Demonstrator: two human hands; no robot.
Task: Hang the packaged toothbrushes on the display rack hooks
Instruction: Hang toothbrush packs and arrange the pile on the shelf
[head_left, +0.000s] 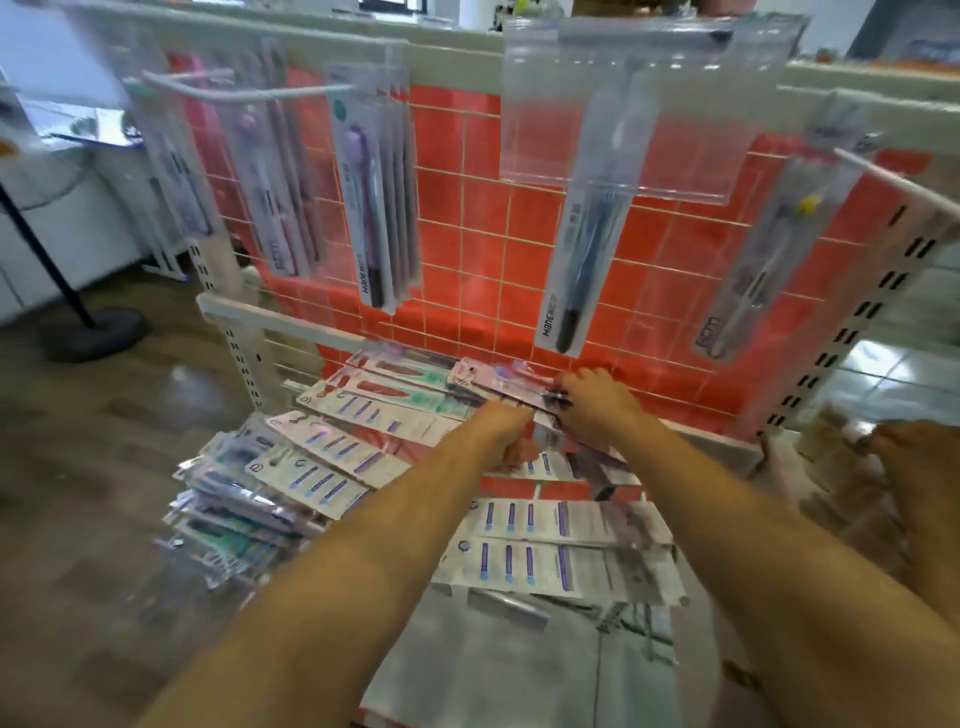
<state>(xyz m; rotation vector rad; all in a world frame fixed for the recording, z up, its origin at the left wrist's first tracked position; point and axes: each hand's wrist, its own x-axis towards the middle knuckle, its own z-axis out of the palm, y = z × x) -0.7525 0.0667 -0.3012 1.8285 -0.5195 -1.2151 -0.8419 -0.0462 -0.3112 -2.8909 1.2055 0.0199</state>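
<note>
A wire-grid display rack with a red backing stands in front of me. Packaged toothbrushes hang from its hooks: a purple one left of centre, a blue one at centre, another on the right. Below, a pile of loose toothbrush packs lies on the rack's base. My left hand reaches into the pile with its fingers curled down among the packs. My right hand grips a pink toothbrush pack at the back of the pile.
An empty white hook sticks out at the upper left, another at the right. A black stand with a round base is on the wooden floor to the left. A person's bare feet are at the right.
</note>
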